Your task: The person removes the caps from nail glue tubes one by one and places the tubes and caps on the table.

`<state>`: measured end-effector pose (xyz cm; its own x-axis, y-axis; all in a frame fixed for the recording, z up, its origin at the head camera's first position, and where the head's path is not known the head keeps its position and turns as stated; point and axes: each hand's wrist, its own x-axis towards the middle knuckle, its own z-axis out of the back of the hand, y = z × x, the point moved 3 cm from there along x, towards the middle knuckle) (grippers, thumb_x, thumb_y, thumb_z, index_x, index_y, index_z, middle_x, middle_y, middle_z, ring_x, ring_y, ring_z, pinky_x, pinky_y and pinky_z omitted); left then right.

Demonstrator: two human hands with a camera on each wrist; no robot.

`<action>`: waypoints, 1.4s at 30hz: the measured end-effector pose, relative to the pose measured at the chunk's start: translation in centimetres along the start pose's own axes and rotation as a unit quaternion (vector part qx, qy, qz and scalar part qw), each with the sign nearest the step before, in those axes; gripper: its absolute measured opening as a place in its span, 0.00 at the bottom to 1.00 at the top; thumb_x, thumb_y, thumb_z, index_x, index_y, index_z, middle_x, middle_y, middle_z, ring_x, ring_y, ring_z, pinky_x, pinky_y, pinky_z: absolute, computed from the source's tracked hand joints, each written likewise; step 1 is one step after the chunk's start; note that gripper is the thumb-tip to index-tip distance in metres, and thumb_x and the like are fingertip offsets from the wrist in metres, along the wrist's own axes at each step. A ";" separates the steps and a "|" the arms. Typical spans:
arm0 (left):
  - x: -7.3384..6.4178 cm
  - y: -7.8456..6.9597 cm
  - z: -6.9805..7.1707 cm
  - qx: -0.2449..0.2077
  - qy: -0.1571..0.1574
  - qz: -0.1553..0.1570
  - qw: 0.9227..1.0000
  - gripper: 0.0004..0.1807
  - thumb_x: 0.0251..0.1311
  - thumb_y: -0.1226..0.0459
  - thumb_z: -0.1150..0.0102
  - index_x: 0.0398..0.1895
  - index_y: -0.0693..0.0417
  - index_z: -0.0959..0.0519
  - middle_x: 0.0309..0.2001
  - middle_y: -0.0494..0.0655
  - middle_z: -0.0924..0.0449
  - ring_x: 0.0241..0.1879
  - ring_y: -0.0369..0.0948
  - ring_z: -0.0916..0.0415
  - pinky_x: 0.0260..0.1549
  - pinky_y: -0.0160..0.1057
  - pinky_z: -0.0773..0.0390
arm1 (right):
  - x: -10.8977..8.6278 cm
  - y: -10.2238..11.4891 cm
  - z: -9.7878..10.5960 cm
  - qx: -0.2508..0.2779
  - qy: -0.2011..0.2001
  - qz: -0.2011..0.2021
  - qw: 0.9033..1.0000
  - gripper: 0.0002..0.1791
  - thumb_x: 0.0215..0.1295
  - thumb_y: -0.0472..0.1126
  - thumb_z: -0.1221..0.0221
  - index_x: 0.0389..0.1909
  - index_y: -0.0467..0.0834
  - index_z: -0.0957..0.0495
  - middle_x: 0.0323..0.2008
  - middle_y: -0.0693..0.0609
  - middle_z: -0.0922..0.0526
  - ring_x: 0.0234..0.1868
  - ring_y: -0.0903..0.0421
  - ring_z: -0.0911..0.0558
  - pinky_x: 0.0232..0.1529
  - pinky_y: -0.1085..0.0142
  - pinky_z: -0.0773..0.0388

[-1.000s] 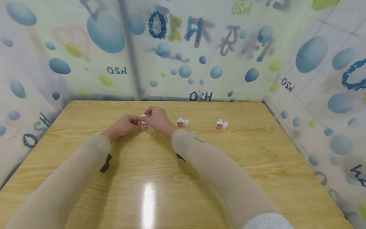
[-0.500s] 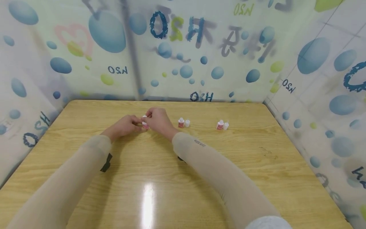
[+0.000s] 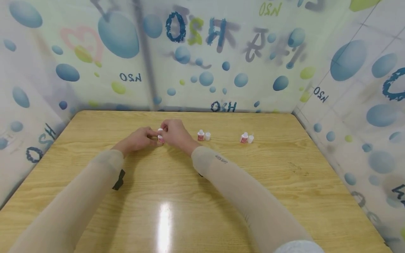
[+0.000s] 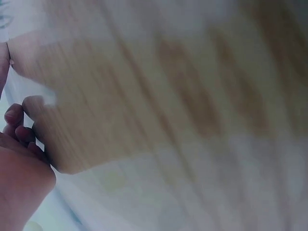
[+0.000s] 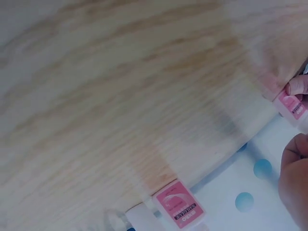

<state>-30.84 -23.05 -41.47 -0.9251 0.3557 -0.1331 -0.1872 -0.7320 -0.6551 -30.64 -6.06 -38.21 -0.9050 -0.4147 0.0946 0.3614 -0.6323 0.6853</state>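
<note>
My left hand (image 3: 139, 138) pinches the body of a small nail glue bottle (image 3: 161, 139) at the back left of the table. In the right wrist view, that bottle (image 5: 290, 107) shows a pink label and a fingertip against it. My right hand (image 3: 176, 133) has its thumb and fingers closed round the bottle's white top; they hide whether a cap sits there. Only some curled fingers (image 4: 21, 126) appear in the left wrist view, without the bottle.
Right of my hands stands a second nail glue bottle (image 3: 200, 135) beside a white cap (image 3: 207, 136). Farther right is a third bottle (image 3: 244, 137) with another white cap (image 3: 250, 139). A patterned curtain (image 3: 190, 88) borders the wooden table (image 3: 177, 196).
Both hands stay at the same bottle. The right fingers shift slightly at its top, and the whole head view drifts a little.
</note>
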 end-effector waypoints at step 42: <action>-0.1 0.2 -0.5 0.023 -0.022 0.042 0.999 0.25 0.69 0.51 0.33 0.66 0.47 0.16 0.57 0.60 0.21 0.59 0.58 0.26 0.66 0.68 0.38 | -1.3 -0.7 -0.5 -0.020 -0.087 0.040 0.995 0.12 0.75 0.46 0.34 0.41 0.39 0.16 0.36 0.48 0.11 0.33 0.61 0.18 0.32 0.77 0.24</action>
<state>-30.61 -22.95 -41.95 -0.9516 0.2664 -0.1534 -0.1217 -0.7846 -0.6079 -29.58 -5.37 -39.20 -0.8967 -0.3479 0.2738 0.4398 -0.6291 0.6410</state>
